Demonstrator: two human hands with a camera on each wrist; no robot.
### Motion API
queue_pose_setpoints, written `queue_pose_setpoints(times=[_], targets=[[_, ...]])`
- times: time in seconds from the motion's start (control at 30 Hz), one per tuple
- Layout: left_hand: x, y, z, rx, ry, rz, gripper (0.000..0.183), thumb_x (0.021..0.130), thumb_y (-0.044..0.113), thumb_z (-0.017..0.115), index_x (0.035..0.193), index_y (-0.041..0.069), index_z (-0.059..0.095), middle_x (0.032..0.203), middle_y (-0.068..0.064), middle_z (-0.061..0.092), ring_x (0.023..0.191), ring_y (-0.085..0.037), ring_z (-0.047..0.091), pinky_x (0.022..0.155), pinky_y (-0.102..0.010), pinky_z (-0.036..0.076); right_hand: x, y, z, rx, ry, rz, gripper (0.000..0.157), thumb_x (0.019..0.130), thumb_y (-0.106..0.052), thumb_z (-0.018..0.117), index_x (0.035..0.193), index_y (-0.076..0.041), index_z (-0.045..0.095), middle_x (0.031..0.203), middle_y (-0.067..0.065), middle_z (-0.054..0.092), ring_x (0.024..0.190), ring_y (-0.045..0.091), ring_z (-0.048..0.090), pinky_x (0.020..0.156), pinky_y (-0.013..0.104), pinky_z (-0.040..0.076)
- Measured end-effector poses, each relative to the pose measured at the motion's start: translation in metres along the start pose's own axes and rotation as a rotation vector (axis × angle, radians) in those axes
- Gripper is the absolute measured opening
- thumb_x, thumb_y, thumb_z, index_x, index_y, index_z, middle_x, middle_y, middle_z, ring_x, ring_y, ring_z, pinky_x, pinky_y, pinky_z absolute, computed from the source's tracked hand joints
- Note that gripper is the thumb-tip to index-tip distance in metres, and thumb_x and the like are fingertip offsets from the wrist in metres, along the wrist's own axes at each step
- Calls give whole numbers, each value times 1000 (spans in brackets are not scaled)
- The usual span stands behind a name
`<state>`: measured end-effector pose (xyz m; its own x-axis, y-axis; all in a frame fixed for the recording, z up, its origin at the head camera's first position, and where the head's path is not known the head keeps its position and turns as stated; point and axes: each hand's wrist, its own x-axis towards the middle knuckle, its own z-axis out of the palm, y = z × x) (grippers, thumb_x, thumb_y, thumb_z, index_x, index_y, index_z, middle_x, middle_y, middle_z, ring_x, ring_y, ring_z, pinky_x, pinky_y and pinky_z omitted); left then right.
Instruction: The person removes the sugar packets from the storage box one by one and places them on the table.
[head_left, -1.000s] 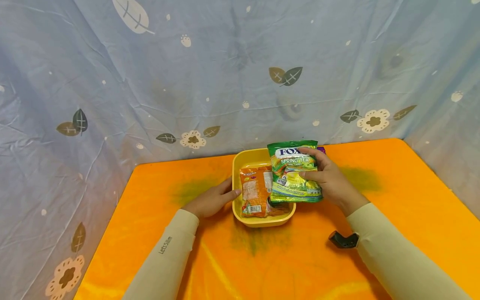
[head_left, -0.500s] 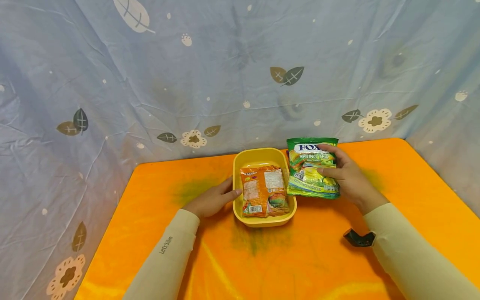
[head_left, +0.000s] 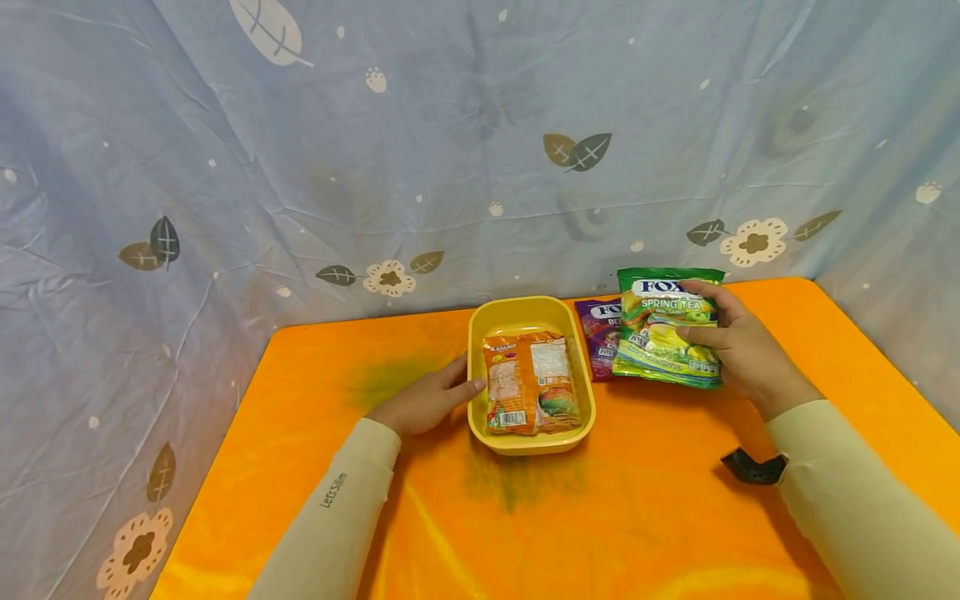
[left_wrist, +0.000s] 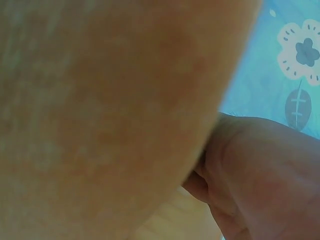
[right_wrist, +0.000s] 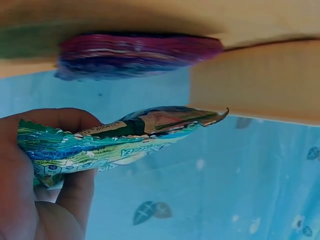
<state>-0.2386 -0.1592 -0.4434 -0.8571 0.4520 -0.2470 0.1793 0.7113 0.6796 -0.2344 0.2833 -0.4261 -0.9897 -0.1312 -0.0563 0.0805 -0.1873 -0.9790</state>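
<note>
My right hand (head_left: pixel 757 358) pinches a green bag of Fox's Spring Tea candy (head_left: pixel 667 329) by its right side, thumb across the front. In the right wrist view the candy bag (right_wrist: pixel 125 145) is seen edge-on, raised above a purple bag (right_wrist: pixel 140 55). That purple Fox's candy bag (head_left: pixel 598 333) lies on the table, partly hidden behind the green one. My left hand (head_left: pixel 427 400) holds the left wall of a yellow plastic tray (head_left: pixel 528 447), thumb at the rim. An orange candy bag (head_left: pixel 528 383) lies flat inside the tray. The left wrist view is mostly blurred skin.
An orange cloth covers the table (head_left: pixel 540 533). A pale blue curtain (head_left: pixel 450 167) with leaf and flower prints stands behind and at both sides. A black strap piece (head_left: pixel 753 467) sticks out at the right sleeve's cuff.
My right hand has carried the green candy bag to the right, from over the tray to past its side. More of the orange and purple bags shows. My left hand stays at the tray.
</note>
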Motion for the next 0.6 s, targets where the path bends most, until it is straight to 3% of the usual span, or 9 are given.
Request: queue_pose_setpoints(times=[0.6], targets=[[0,-1,-2,-17,-10,7,69,91,66,43,151,46,14,152,12,28,131,-16,35,107,-47,27,5,-4,-60,-89,1,91,67,96,-5,58,150,-28,28,129,8,37,86,23,65,71,38,55]])
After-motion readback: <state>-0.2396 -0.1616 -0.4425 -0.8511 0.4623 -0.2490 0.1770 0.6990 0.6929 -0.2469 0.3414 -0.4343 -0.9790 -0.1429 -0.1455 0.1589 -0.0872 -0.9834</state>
